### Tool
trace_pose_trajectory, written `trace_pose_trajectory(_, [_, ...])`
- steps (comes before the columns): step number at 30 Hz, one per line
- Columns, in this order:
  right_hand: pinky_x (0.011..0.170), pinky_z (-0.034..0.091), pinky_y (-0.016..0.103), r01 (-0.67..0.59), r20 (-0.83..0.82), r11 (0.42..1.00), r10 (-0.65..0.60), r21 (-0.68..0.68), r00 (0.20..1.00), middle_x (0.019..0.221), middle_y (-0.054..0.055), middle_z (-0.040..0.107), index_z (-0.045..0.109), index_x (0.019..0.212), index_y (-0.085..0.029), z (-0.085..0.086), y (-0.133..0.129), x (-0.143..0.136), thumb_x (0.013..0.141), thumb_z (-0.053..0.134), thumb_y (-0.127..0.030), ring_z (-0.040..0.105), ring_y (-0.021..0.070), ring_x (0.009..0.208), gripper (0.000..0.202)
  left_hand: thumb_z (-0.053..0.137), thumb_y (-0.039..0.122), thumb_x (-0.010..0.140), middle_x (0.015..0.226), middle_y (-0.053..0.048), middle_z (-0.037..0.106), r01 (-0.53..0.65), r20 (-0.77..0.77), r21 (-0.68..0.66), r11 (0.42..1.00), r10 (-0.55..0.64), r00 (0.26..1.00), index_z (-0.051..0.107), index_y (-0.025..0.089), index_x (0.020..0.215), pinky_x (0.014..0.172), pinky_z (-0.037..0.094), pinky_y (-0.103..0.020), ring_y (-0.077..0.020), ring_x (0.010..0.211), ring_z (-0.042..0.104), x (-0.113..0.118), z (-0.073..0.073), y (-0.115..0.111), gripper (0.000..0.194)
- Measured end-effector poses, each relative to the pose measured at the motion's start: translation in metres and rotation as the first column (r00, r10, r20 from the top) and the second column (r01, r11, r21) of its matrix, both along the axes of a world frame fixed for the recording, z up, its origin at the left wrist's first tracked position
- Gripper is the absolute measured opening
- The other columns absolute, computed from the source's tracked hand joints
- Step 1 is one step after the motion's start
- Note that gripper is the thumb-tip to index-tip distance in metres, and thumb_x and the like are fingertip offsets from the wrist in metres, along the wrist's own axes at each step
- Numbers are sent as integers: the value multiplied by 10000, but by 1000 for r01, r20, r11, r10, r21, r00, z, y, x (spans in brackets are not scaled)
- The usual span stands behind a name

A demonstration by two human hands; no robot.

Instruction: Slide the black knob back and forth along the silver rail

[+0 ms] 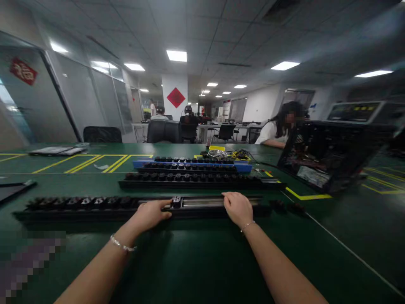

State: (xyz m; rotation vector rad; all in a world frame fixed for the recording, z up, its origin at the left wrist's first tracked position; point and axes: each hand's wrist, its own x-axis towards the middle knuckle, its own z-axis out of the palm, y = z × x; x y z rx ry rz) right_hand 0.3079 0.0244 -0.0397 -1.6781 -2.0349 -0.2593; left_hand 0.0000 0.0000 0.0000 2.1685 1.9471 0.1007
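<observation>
A long black rail (pixel 202 212) lies across the green table in front of me. Several small black parts stand in a row along its left half, and one single black part (pixel 176 202) sits near its middle. My left hand (pixel 151 214) lies over the rail, its index finger stretched against that single part and its thumb apart on the near side. Farther right, my right hand (pixel 238 207) is closed over the rail, with its fingers curled onto it. The undersides of the fingers are hidden. A bare silvery strip (pixel 204 202) shows inside the rail between my hands.
Behind lie another loaded black rail (pixel 202 184) and a blue rail (pixel 245 168). A round clear dish (pixel 218 154) stands beyond. Dark loose parts (pixel 295 207) lie right of the near rail. At right stands an open computer case (pixel 329 156), with a person (pixel 275 131) behind it.
</observation>
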Motion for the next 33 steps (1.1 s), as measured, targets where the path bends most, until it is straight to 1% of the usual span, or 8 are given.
trace_pose_trajectory(5, [882, 387, 294, 7, -12, 1000, -7, 6, 1000, 1054, 21, 673, 677, 1017, -225, -1, 1, 0, 850, 368, -233, 575, 157, 981, 351, 518, 435, 741, 1210, -42, 612, 34, 19, 19, 999, -34, 999, 482, 306, 1285, 917, 400, -346, -246, 1101, 564, 5, -4, -1, 560])
trace_pose_trajectory(8, [867, 393, 298, 8, -28, 1000, -8, -1, 1000, 1050, 24, 674, 681, 1003, -223, 1, -1, -2, 852, 362, -232, 577, 160, 977, 353, 518, 441, 742, 1231, -45, 598, 51, 20, 35, 998, -52, 998, 467, 306, 1296, 945, 378, -370, -248, 1127, 545, 9, -5, -2, 572])
trace_pose_trajectory(14, [876, 381, 314, -5, -53, 1000, 5, 1, 999, 1041, 31, 675, 679, 993, -212, 1, -1, -2, 850, 365, -231, 575, 169, 981, 346, 509, 420, 747, 1292, -41, 548, 76, 21, 61, 995, -78, 997, 423, 339, 1310, 1015, 252, -522, -266, 1210, 465, 18, -8, -8, 575])
trace_pose_trajectory(18, [919, 354, 334, -33, -90, 998, 39, 59, 995, 1062, 49, 662, 664, 1016, -199, 2, -1, -3, 834, 393, -204, 549, 178, 1020, 326, 481, 413, 769, 1299, -56, 541, 92, 14, 97, 991, -94, 995, 398, 334, 1323, 1023, 176, -585, -271, 1210, 459, 22, -14, -10, 566])
trace_pose_trajectory(21, [914, 355, 336, -107, -102, 990, 116, 90, 988, 1022, 61, 665, 664, 991, -191, 4, -5, -13, 822, 413, -185, 542, 184, 999, 302, 468, 409, 781, 1285, -62, 551, 104, 4, 122, 987, -105, 994, 390, 324, 1329, 1026, 164, -589, -267, 1208, 459, 26, -17, -11, 559])
trace_pose_trajectory(27, [924, 330, 323, -375, -42, 927, 376, 35, 926, 1000, 32, 651, 627, 1049, -229, 7, -20, -54, 807, 438, -168, 505, 167, 995, 314, 470, 373, 793, 1222, -69, 592, 139, -37, 244, 960, -134, 990, 405, 294, 1320, 1028, 194, -558, -256, 1142, 507, 35, -25, -16, 536])
trace_pose_trajectory(30, [948, 302, 330, -414, -2, 910, 414, -21, 910, 1043, 17, 635, 605, 1084, -253, 7, -25, -65, 782, 456, -148, 478, 165, 1037, 353, 463, 343, 801, 1232, -64, 585, 152, -53, 270, 951, -143, 988, 399, 293, 1320, 1031, 184, -564, -251, 1147, 501, 38, -27, -18, 525])
trace_pose_trajectory(33, [955, 290, 339, -426, 25, 903, 428, -64, 904, 1102, 18, 615, 588, 1118, -270, 7, -25, -64, 773, 453, -139, 457, 169, 1072, 393, 460, 334, 801, 1211, -70, 593, 149, -61, 272, 951, -137, 989, 391, 292, 1328, 1024, 179, -583, -256, 1135, 505, 41, -26, -19, 533])
